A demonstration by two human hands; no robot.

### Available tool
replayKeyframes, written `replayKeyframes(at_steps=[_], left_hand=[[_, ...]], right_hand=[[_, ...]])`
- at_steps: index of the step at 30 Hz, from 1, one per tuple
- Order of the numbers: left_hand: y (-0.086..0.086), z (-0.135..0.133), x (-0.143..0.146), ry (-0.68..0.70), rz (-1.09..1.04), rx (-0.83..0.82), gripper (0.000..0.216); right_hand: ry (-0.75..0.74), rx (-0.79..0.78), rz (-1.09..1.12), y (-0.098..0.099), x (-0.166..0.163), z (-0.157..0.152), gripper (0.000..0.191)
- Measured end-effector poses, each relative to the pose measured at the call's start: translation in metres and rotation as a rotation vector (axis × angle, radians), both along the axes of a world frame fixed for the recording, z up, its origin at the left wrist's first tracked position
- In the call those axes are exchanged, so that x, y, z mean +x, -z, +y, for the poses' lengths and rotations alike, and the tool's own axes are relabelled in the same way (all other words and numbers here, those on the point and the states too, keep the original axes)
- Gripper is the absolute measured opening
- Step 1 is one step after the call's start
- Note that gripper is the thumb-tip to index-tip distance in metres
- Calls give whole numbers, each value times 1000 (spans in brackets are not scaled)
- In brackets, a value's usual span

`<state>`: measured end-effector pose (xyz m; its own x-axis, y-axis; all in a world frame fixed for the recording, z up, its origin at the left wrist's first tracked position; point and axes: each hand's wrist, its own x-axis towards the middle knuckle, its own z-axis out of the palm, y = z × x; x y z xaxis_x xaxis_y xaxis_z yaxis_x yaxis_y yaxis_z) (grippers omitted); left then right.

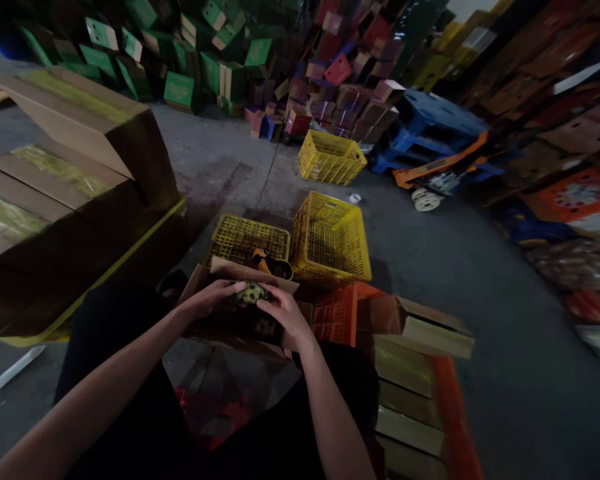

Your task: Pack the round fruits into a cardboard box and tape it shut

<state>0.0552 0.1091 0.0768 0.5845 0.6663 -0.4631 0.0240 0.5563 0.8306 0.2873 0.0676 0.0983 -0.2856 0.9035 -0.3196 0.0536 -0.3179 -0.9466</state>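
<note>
A small shiny packet (pixel 251 293), yellow-green with dark round spots, is held between my two hands above an open cardboard box (pixel 260 275). My left hand (pixel 211 298) grips its left end, thumb and fingers closed on it. On the opposite end, my right hand (pixel 286 311) pinches it with thumb and fingers. What lies in the box below is dark and hard to make out. Just beyond the box, an orange and black tape dispenser (pixel 271 263) rests on a yellow crate (pixel 250 235).
Two yellow crates (pixel 331 233) stand ahead on the floor. Taped cartons (pixel 65 173) are stacked at my left. An orange crate (pixel 335 317) and flattened-looking cartons (pixel 410 400) sit at my right. Farther off are blue pallets (pixel 430 123), an orange pallet jack (pixel 440 167) and green boxes (pixel 180 90).
</note>
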Motion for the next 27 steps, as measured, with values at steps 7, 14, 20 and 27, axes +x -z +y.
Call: replayKeyframes(at_steps=[7,14,20,27], left_hand=[[-4,5,1,17,206,387,66],[11,12,-6,204,273,484,60],[25,13,-17,372,929,692,44],[45,2,-10,460,1104,801,49]], right_hand=[[131,-151,-78,13,-2,0,41],[148,-158,-43,18,-2,1,53],[-139,222,-625,22,5,3,33],[-525,272,-1087,33,-11,-13,26]])
